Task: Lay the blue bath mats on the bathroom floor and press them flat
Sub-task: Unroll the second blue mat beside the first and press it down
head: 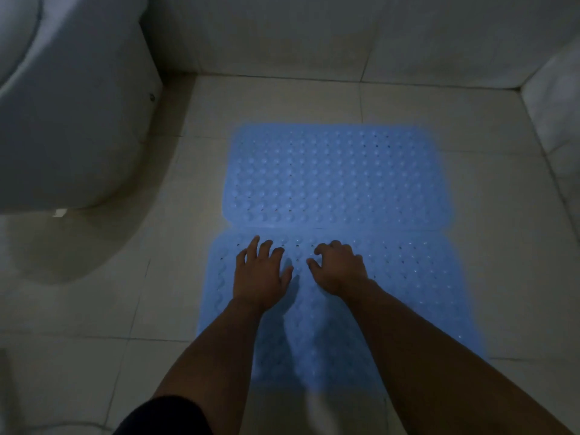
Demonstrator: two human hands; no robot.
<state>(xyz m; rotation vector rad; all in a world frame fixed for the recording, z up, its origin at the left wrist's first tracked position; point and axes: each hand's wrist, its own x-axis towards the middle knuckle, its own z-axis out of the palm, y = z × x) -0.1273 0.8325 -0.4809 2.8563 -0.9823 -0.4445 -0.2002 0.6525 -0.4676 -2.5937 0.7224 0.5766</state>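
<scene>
Two blue bath mats lie end to end on a dim, pale-tiled bathroom floor [423, 98]; the far mat [335, 177] sits flat toward the back wall, its near edge meeting the far edge of the near mat [408, 277]; both show rows of raised bumps and small holes; no brand, label or writing can be read on either.

A person reaches down from the bottom of the frame with both bare forearms over the near mat; the left hand [262, 274] rests palm down near that mat's far edge, fingers spread and mostly straight, holding nothing; the right hand [340, 266], just beside it, is arched with fingers curled so the fingertips [317, 248] meet the mat; it grips nothing.

A white toilet base [72, 120] stands on the left, apart from the mats; a dark sleeve [166, 416] shows at the lower edge.
</scene>
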